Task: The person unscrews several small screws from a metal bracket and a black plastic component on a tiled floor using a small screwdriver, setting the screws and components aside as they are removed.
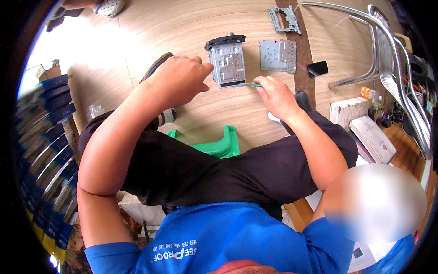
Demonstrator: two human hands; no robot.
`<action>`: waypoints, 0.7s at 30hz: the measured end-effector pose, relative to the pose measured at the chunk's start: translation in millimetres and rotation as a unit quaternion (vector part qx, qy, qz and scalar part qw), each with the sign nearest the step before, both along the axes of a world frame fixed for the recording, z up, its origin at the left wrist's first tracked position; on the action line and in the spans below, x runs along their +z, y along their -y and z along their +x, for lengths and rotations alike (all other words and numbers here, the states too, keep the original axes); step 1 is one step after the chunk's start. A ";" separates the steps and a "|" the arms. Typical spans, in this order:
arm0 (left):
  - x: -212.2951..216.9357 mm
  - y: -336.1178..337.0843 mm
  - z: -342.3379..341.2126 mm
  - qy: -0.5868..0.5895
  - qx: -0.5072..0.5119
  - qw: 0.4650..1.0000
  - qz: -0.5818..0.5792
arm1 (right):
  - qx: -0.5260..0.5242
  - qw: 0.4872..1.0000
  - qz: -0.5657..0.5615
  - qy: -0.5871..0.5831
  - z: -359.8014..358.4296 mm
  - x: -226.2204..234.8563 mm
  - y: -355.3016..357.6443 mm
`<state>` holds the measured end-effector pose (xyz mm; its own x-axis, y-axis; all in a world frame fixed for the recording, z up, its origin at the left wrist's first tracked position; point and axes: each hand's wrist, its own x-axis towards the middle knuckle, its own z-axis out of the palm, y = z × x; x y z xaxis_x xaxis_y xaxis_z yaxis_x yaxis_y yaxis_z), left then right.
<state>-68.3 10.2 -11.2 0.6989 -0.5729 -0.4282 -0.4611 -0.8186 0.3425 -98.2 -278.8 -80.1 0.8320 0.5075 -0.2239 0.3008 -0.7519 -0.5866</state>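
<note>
A boxy metal electronic unit (pixel 229 64), like a car stereo with a black front piece, lies on the floor before me. My right hand (pixel 277 95) pinches a screwdriver (pixel 257 84) by its green handle. Its thin shaft points left at the unit's near right corner; I cannot tell whether the tip touches. My left hand (pixel 182 81) is beside the unit's left side, fingers bent and thumb apart, with nothing visible in it. To the unit's right lies a flat perforated metal cover (pixel 278 55). Farther back is a grey metal frame (pixel 284 20) with a cut-out middle.
A black phone (pixel 317 69) lies right of the cover, near a chrome-framed chair (pixel 383 55). A green plastic stool (pixel 221 145) shows between my legs. Blue boxes (pixel 57 98) are stacked at left. Another person's shoe (pixel 109 7) is at the far left.
</note>
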 end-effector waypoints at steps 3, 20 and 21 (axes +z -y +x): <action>-4.5 -3.2 -0.6 -0.025 0.006 1.000 0.007 | -0.005 1.000 -0.004 0.005 0.5 -3.2 2.6; 0.8 7.7 3.4 0.012 -0.007 1.000 -0.017 | 0.072 0.993 -0.080 0.050 6.6 -24.5 -15.9; 0.5 6.7 2.8 0.014 -0.006 1.000 -0.017 | 0.074 0.992 -0.087 0.045 6.9 -23.9 -17.8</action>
